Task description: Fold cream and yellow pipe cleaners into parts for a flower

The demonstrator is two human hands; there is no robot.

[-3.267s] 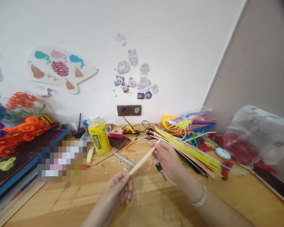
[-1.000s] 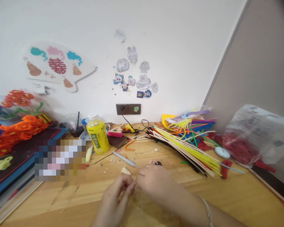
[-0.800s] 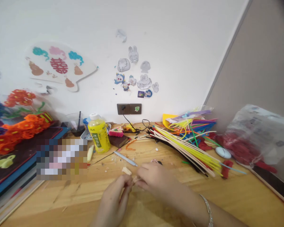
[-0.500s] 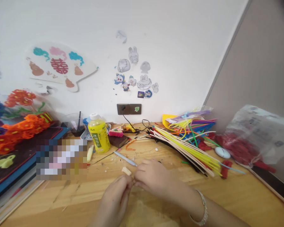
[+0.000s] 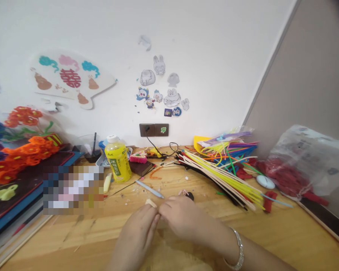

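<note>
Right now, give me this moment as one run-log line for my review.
left hand: closed, meeting right hand | right hand: closed, any held item hidden | nearest: pale cream pipe-cleaner stub

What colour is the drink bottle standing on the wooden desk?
The drink bottle is bright yellow with a white cap, shown best in the head view.

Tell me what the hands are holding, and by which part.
Can't tell: the left hand and right hand meet at the fingers, hiding any hold. A pale scrap sits just above the left hand, perhaps unheld.
</note>
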